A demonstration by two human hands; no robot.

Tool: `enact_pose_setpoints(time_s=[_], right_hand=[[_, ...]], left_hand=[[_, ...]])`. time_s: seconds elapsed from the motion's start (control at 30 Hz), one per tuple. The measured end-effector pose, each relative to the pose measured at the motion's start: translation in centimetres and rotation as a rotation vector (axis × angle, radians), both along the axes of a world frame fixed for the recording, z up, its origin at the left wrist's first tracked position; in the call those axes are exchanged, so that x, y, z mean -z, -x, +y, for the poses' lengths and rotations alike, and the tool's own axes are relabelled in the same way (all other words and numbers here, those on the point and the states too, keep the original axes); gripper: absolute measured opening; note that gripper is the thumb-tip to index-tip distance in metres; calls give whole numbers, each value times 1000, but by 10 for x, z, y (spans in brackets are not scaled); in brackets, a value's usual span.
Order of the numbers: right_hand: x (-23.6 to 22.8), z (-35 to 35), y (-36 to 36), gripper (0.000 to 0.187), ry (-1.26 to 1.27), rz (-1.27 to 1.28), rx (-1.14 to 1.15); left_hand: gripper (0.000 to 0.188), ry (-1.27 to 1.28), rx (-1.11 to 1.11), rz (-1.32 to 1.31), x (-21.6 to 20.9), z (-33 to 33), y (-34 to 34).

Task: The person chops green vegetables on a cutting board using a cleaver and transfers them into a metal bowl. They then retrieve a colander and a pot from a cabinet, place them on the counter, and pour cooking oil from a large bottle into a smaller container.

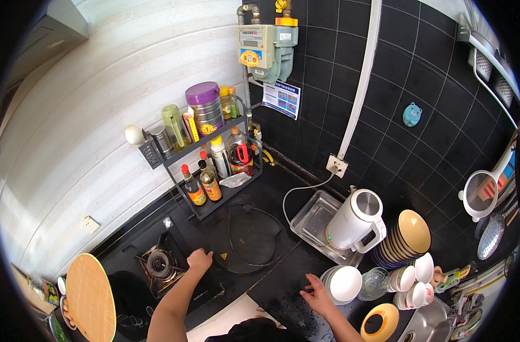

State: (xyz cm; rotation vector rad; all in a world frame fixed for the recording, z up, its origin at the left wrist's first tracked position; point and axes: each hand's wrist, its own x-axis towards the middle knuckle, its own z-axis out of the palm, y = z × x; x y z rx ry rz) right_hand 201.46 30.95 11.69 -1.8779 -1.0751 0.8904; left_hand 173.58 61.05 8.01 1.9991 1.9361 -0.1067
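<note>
My left hand (pixel 200 260) is closed above the black counter, between the gas burner (pixel 159 263) and a flat, round black thing (pixel 251 242). Its curled fingers hide whatever they may hold. To the right, my right hand (pixel 317 294) is open, fingers apart, over the wet-looking dark counter. Just beside it stands a stack of white bowls (pixel 346 284), and I cannot tell if the fingertips touch them. Clear glass bowls (pixel 374 284) sit right of that stack.
A white electric kettle (pixel 355 221) stands on a metal tray (pixel 311 219), its cord running to a wall socket (pixel 337 166). Tall stacked bowls (pixel 414 231) and a sink (pixel 428 322) are at right. A two-tier rack (pixel 214 196) holds bottles; a round wooden board (pixel 90 296) is at left.
</note>
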Motion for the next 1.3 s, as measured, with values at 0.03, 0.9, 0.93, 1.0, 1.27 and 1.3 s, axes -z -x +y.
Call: enact_pose_setpoints(time_s=[0.03,0.9,0.93,1.0,1.27,1.3], right_hand=[[-3,-1,-1,59,-11,-4,12],[5,-111,13,11,-154,91,5],[3,-111,13,11,-141,73,-7],[-1,-115,13,12,-180,69,5],[10,-96,15,26,-206,106,-9],[11,-89,19,27,-202,112,-28]], left_hand=[[47,-74,13,12,-8,-4,-3],[19,-161,-521,-664,100,-72,-25],[20,-78,-458,-636,108,-72,-26],[21,193,-532,-775,88,-90,-44],[34,-410,60,-707,9,-160,-32],[40,-430,137,-643,6,-164,-24]])
